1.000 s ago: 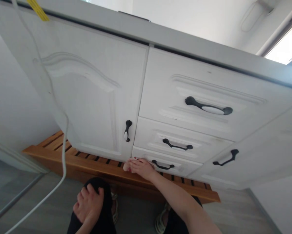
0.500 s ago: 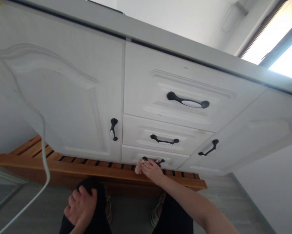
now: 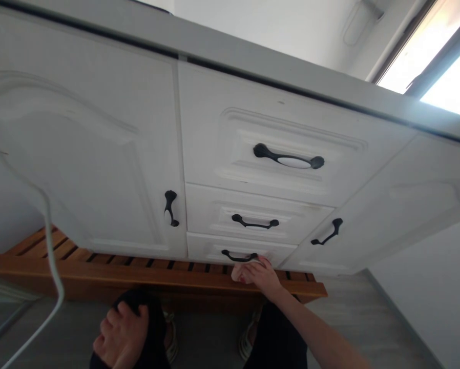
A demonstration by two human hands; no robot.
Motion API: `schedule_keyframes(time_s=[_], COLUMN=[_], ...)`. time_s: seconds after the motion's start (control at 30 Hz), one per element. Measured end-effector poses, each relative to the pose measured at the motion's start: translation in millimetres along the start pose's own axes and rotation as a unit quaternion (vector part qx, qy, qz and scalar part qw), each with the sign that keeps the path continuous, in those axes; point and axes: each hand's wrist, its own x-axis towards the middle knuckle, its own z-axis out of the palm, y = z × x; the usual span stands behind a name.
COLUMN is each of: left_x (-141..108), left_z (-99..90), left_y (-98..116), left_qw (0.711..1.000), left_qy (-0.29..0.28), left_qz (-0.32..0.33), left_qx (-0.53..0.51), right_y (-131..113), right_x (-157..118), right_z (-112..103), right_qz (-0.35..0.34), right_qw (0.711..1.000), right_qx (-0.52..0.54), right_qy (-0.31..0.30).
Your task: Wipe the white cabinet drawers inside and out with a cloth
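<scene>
Low on the white cabinet, my right hand point(image 3: 264, 278) presses a pale pinkish cloth point(image 3: 242, 273) against the lower right part of the bottom drawer point(image 3: 210, 250), beside the right end of its black handle point(image 3: 239, 257). Its fingers are bent round the cloth, most of which they hide. My left hand point(image 3: 121, 333) rests on my left knee with nothing in it, its fingers somewhat apart. Above the bottom drawer are the middle drawer point(image 3: 203, 205) and the large top drawer point(image 3: 203, 128), both closed, each with a black handle.
A slatted wooden bench point(image 3: 99, 267) runs along the cabinet's foot, in front of my knees. Cabinet doors point(image 3: 99, 179) flank the drawers. A white cable point(image 3: 52, 259) hangs at the left. A window point(image 3: 453, 77) is at the upper right.
My right hand and the cloth have moved right along the bottom drawer, from over its handle to the handle's right end. My left hand stays on the knee; the view has shifted slightly.
</scene>
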Motion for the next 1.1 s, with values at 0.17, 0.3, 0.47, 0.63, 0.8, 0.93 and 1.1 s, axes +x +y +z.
schedule_keyframes(time_s=[0.17,0.3,0.47,0.63,0.8,0.93,1.1], left_x=[-0.4,-0.2,-1.5,-0.3,0.3,-0.8,-2.7], left_z=[1.7,6.5,10.9,18.0,21.5,17.9,5.9], left_y=[1.8,4.9,6.2,1.3,-2.1,-1.2,-6.5], left_qw=[1.000,1.000,1.000,1.000,1.000,1.000,0.996], left_qy=[0.016,-0.007,0.000,0.002,0.017,0.013,-0.045], left_qz=[-0.007,-0.003,-0.002,0.004,0.012,0.007,0.005], left_qx=[0.002,-0.009,-0.023,-0.027,-0.011,-0.016,-0.077], right_y=[12.4,12.2,21.6,3.8,-38.8,-83.7,-122.9], right_x=[-43.1,-31.7,-15.9,-32.5,-22.4,-9.4,-20.3], right_z=[-48.2,-71.7,-40.6,21.2,58.5,72.7,59.0], right_qz=[0.096,0.172,0.209,0.246,0.347,0.325,0.357], right_qw=[0.985,0.949,0.926,0.942,0.916,0.915,0.860], right_qx=[-0.105,-0.176,-0.166,-0.090,0.023,0.186,0.337], right_qy=[0.099,0.196,0.266,0.210,0.198,0.148,0.140])
